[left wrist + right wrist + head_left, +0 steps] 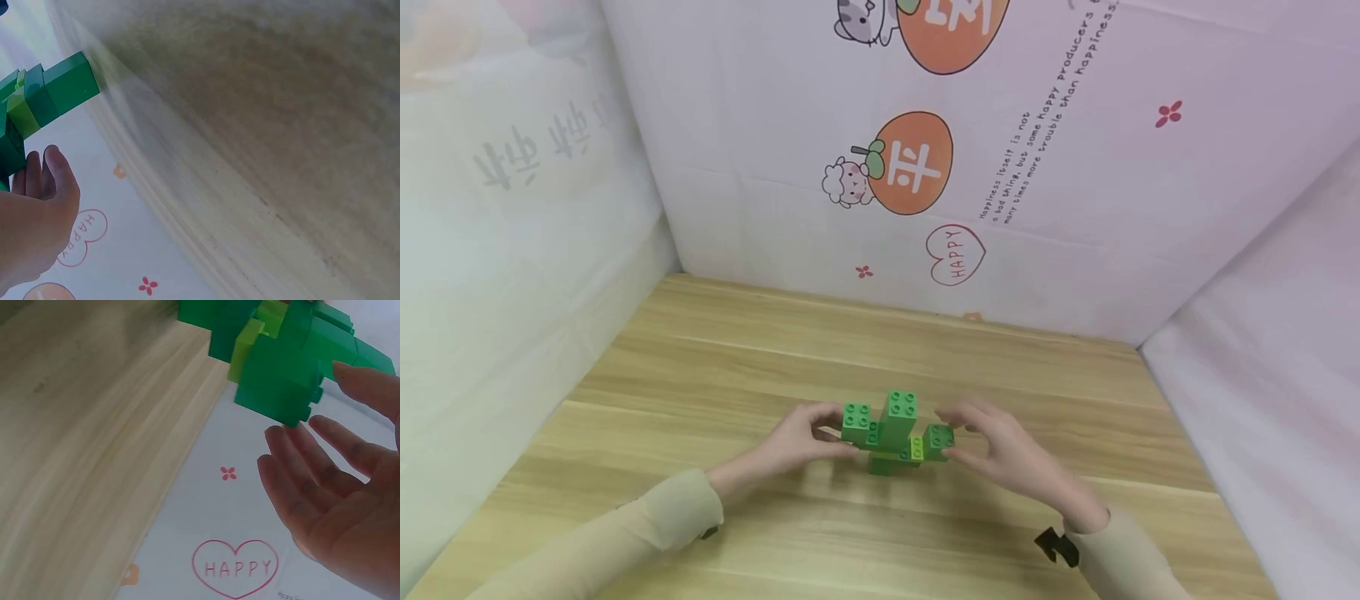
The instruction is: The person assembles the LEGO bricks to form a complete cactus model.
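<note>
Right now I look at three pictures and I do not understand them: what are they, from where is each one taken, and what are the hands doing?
No machine here: a person works with bare hands. The large picture comes from a camera on the person's head, looking down at a wooden table. The other two come from cameras on the wrists, so they look tilted and very close.

On the table stands a green brick model, shaped a little like a cactus, with one yellow-green brick in it. The left hand touches its left side arm. The right hand is at its right side arm with straight, open fingers. Behind is a wall sheet with cartoon prints.
</note>
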Tool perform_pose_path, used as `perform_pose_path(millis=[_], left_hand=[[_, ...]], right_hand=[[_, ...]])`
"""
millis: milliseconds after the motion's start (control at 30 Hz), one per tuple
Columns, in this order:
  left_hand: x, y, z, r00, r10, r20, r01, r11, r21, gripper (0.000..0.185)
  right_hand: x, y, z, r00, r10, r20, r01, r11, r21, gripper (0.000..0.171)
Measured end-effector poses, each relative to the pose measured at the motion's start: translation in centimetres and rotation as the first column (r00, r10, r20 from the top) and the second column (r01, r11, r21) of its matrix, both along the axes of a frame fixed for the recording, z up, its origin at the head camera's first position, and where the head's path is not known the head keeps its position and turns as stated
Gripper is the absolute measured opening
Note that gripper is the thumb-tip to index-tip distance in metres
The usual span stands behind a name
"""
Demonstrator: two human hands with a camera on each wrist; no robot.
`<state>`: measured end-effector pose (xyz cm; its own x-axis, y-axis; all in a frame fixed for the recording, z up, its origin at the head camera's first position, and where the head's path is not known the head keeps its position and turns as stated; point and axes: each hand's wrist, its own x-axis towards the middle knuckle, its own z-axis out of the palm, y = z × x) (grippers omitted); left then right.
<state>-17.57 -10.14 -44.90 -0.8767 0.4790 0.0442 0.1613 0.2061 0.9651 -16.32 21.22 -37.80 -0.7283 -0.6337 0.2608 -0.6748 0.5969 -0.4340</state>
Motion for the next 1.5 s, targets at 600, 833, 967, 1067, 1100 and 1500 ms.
perform_pose_path(millis=[600,833,967,1067,1100,1500], left_hand=[[0.1,-0.9,1.2,1.000,0.017,-0.021,-0.018,0.999,-0.039,0.047],[0.0,-0.8,1.3,0.999,0.014,-0.041,-0.016,0.999,-0.042,0.043],[-0.2,-0.8,1.1,0.999,0.003,-0.054,-0.005,0.999,-0.038,0.045],[-0.3,-0.7,1.0,0.998,-0.001,-0.069,-0.001,1.000,-0.029,0.047],[-0.4,-0.7,1.0,0.997,0.002,-0.074,-0.004,1.000,-0.029,0.046],[-0.8,-0.4,1.0,0.995,0.020,-0.100,-0.024,0.999,-0.048,0.045]], right_hand=[[0.2,0.8,-2.4,0.995,-0.043,0.088,0.055,0.988,-0.142,0.042],[0.0,0.9,-2.7,0.993,-0.041,0.114,0.060,0.984,-0.166,0.040],[-0.1,1.1,-2.9,0.988,-0.048,0.149,0.074,0.981,-0.177,0.038],[-0.2,1.2,-2.9,0.983,-0.052,0.175,0.085,0.979,-0.184,0.035],[-0.2,1.2,-2.8,0.982,-0.054,0.183,0.089,0.978,-0.189,0.034],[-0.3,1.3,-2.7,0.964,-0.076,0.254,0.130,0.970,-0.205,0.030]])
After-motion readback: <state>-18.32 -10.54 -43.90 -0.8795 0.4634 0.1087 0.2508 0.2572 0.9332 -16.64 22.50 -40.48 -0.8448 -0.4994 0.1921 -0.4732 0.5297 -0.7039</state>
